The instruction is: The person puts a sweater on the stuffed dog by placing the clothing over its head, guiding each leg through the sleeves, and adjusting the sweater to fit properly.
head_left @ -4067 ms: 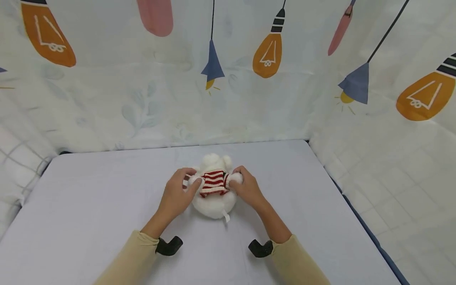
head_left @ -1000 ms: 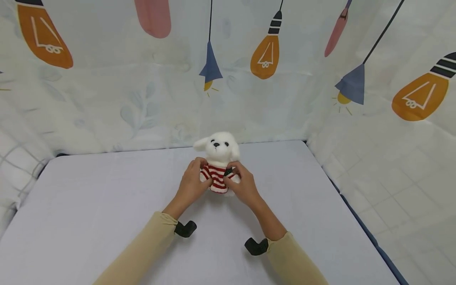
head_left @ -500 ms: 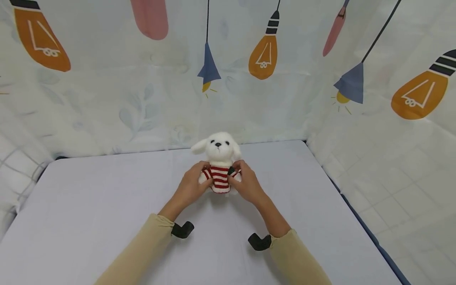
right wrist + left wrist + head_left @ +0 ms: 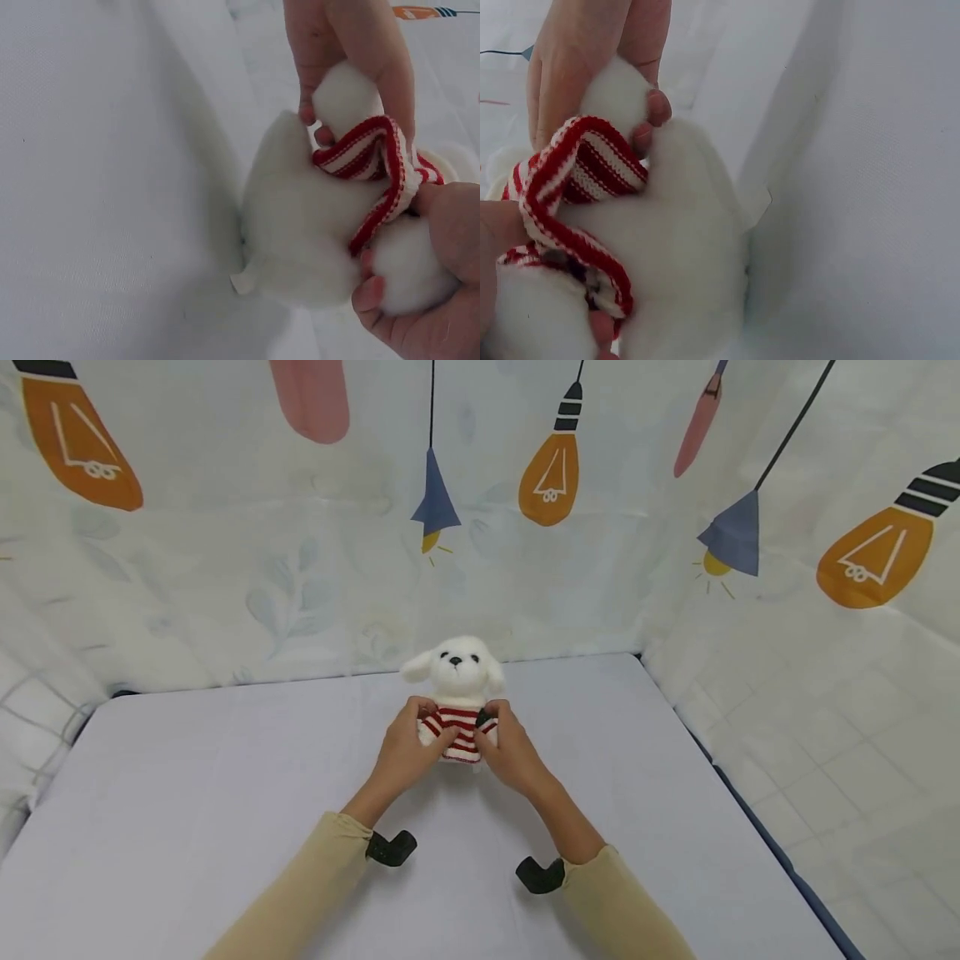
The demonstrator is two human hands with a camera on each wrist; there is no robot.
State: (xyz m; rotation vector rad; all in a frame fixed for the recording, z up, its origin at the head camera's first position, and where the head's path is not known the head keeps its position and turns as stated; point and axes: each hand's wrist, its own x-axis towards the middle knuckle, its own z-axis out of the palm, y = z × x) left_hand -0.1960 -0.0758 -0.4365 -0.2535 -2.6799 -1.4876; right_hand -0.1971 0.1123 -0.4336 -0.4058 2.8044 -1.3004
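Note:
A white plush dog [image 4: 457,670] with floppy ears and a red-and-white striped knitted sweater [image 4: 460,718] sits upright, face toward the head camera. My left hand [image 4: 408,745] grips its arm on the left, the thumb across the sweater front. On the other side my right hand [image 4: 516,750] holds the other arm, thumb at the sweater's edge. From below, both wrist views show the dog's white furry body [image 4: 682,247] and the sweater's hem bunched upward. A small white tag [image 4: 242,282] sticks out low on the body.
A white cloth covers the table [image 4: 225,760], whose back edge lies behind the dog. Around it hang white curtains [image 4: 337,568] printed with lamps and bulbs. Black curved pieces [image 4: 392,848] stick out from both beige sleeves [image 4: 300,885].
The plush dog showed its back at first; it has since been turned upright to face me, both hands on its arms. Lately the left thumb has slid inward over the sweater.

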